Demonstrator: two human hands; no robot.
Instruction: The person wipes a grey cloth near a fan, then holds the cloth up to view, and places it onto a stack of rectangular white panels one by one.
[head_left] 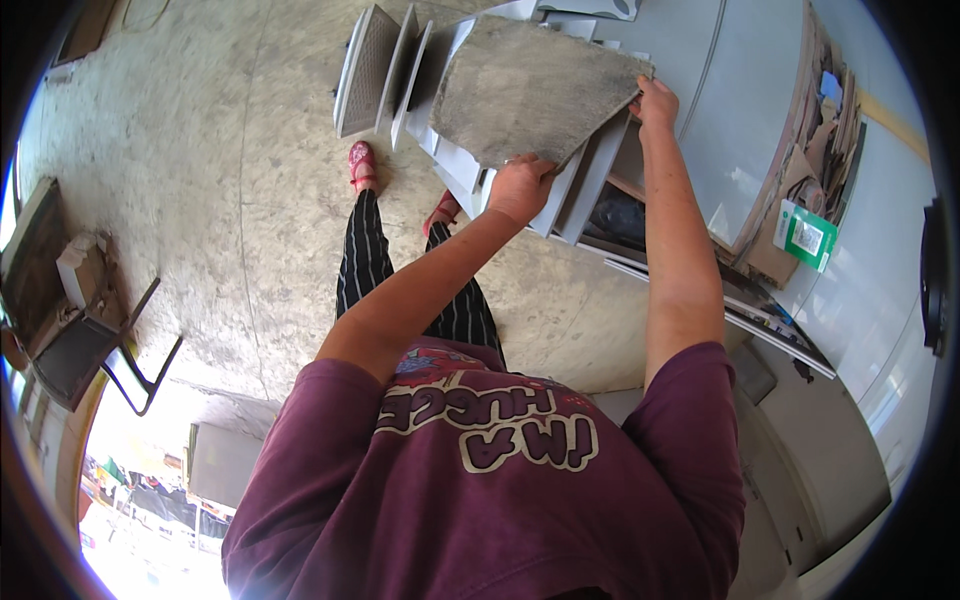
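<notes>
A flat grey mottled panel [540, 90], roughly rectangular and looking like a large tile, is held tilted in front of me. The fingers of my left hand [520, 188] are closed on its near edge. At its right corner, my right hand [655, 103] grips the rim between thumb and fingers. Beneath and around the panel stand several thin white and grey panels [592, 180], upright and leaning in a row. More upright panels [365, 75] are to the left of it, one with a dotted surface. The panel hides part of the row.
Torn cardboard [785, 215] fills a slot in the pale counter [745, 90] at the right, beside a green and white card [805, 237]. Dark items lie in an open compartment [622, 215] under my right forearm. A dark chair [70, 340] stands at the far left on the concrete floor [200, 190].
</notes>
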